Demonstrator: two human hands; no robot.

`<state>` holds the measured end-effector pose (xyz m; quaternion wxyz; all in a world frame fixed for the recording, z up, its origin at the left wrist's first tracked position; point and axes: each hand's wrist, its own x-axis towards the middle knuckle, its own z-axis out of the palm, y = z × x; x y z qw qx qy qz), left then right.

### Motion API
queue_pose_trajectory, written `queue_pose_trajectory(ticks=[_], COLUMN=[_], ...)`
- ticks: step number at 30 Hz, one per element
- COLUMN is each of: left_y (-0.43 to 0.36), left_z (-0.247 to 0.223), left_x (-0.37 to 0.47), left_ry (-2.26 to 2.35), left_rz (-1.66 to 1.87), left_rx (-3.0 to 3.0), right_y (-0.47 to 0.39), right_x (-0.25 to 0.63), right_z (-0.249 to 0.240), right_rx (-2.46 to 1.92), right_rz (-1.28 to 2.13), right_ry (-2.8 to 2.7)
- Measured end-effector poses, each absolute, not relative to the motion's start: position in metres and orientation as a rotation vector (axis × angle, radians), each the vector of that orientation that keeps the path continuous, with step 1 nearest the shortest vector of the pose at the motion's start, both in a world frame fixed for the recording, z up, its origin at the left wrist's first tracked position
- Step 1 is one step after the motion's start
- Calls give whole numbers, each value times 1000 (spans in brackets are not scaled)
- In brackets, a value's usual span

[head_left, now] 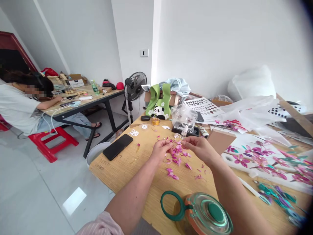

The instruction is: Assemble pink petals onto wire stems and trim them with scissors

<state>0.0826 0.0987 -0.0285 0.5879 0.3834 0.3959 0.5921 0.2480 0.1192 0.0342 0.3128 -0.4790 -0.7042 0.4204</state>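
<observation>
Both my hands hover close together over a loose heap of pink petals (177,152) on the wooden table. My left hand (161,150) is closed in a pinch at the heap's left side, with pink bits around its fingertips. Across the heap, my right hand (198,147) also pinches, thumb and forefinger together at the petals' upper edge. What lies between the fingertips of either hand is too small to make out. A separate clump of petals (172,174) is nearer to me, and a few single petals are scattered around.
A jug with a glass lid (207,212) and green ring stands between my forearms. A black phone (118,147) lies left. Pink artificial flowers (261,156) cover the right side. Behind are a green panda bag (158,104) and a fan (135,86). Another person sits at the far-left table.
</observation>
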Motion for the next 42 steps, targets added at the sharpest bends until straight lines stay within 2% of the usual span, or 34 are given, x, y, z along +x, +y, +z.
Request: queue_pose_trajectory(ticks=[7, 19, 42], left_y=[101, 94, 102], left_z=[-28, -26, -36], left_x=[82, 87, 83], left_ry=[885, 1064, 1005], left_rz=[1438, 1450, 1418], left_rx=[786, 1161, 1077], right_y=[121, 120, 120], right_x=[250, 241, 245], right_z=[30, 24, 27], right_rx=[-1257, -1266, -1346], right_rz=[1086, 1104, 1114], right_ry=[-1928, -1987, -1830])
